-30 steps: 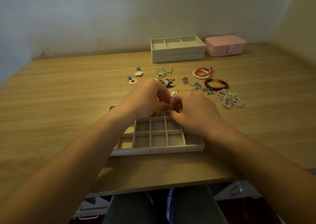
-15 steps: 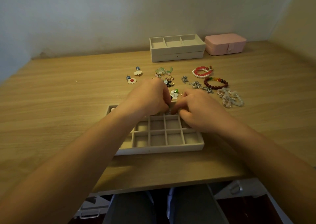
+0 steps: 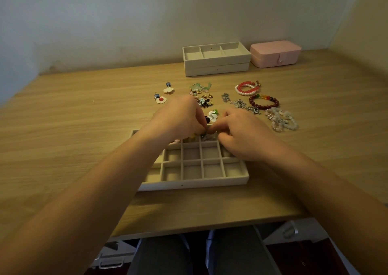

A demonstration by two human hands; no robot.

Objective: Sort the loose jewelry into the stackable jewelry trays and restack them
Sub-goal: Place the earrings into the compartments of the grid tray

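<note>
Gridded tray point(image 3: 193, 182) recorded as cream; jewelry case point(image 3: 275, 53), pale pink; bead bracelet point(image 3: 264, 103), dark red; table point(image 3: 84, 127) marked by tan wood grain.

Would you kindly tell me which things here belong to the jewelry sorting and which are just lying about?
Job in hand:
grid tray
stacked trays
flower earrings
earring pile
silver chain
red and pearl bracelets
dark red bead bracelet
pale bead bracelet

Lying about:
pink jewelry case, shut, beside the stacked trays
</note>
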